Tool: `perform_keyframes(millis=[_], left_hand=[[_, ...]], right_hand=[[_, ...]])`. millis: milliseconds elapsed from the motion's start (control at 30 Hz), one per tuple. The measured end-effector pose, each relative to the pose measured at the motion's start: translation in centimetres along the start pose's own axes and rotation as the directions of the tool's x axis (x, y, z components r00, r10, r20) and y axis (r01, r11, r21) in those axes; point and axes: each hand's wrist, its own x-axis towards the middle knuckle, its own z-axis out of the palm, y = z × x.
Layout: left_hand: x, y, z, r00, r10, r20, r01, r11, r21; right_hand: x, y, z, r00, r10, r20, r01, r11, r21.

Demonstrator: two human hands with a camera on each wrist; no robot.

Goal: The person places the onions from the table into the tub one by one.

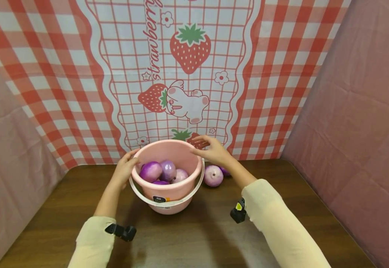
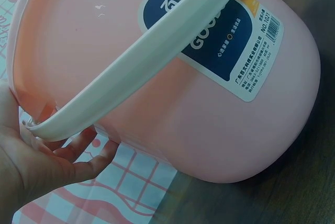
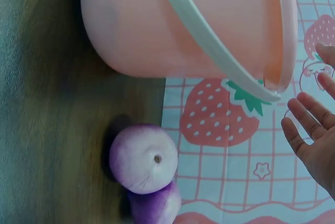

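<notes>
A pink bucket [image 1: 169, 195] with a white handle [image 1: 181, 201] stands upright on the table. Several purple onions [image 1: 151, 171] lie inside it; the lower ones are partly hidden. On the bucket's left side, my left hand [image 1: 125, 172] grips the rim, with the other fingers under the lip in the left wrist view. My right hand [image 1: 213, 152] hovers by the right rim, its fingers spread and holding nothing; the right wrist view shows it apart from the bucket. Right of the bucket sits a pale purple onion [image 3: 144, 159], and a darker onion [image 3: 156, 205] touches it.
The brown wooden table [image 1: 177, 242] reaches back to a red checked cloth [image 1: 281, 74] with strawberry prints. Pink cloth walls [image 1: 355, 111] stand at both sides. A label [image 2: 220, 30] is stuck on the bucket's front, and the handle hangs across it.
</notes>
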Motion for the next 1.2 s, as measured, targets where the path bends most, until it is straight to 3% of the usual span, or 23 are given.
perform_keyframes(millis=[500, 1200], left_hand=[[0.0, 0.1, 0.0, 1.000, 0.001, -0.008, -0.001, 1.000, 0.009], [0.0, 0.0, 0.0, 1.000, -0.002, -0.011, 0.002, 1.000, -0.008]], right_hand=[[-1.2, 2.0, -1.6, 0.998, 0.054, -0.042, -0.055, 0.998, -0.025], [-3.2, 5.7, -1.8, 0.993, 0.101, -0.064, -0.104, 0.993, -0.049]])
